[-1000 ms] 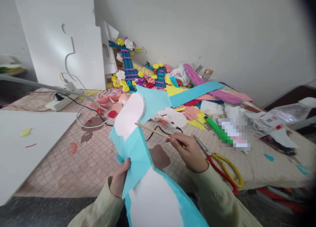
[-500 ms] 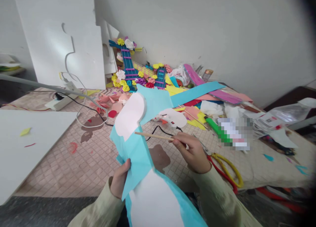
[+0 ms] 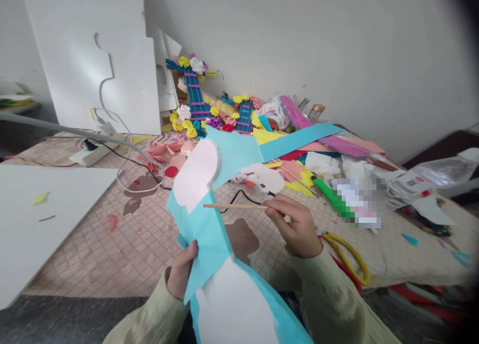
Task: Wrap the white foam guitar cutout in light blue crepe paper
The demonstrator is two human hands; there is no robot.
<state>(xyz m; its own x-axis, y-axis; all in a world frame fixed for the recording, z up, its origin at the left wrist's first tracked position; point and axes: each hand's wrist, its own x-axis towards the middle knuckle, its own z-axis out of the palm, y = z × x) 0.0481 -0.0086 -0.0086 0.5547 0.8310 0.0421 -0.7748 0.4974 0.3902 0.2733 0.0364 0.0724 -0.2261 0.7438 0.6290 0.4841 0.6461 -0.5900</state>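
A large white foam cutout [image 3: 235, 304], partly covered with light blue paper [image 3: 204, 229], slants up from my lap over the table edge. My left hand [image 3: 183, 269] grips its left side, thumb on top of the blue paper and the other fingers hidden beneath. In my right hand [image 3: 294, 224] a thin wooden stick [image 3: 234, 206] is pinched near one end. It points left, with its far tip over the blue paper just below the rounded white top [image 3: 196, 172]. Whether the tip touches the paper I cannot tell.
Scissors with red and yellow handles [image 3: 346, 257] lie right of my right hand, beyond them a green-handled tool [image 3: 333, 199]. A white board [image 3: 48, 224] covers the left side. A power strip [image 3: 97, 147] with cables, paper scraps and decorated blue pieces [image 3: 196, 94] sit farther back.
My right hand has shifted slightly to the right, and the stick now lies more level, its tip a little lower. My left hand keeps its hold on the cutout.
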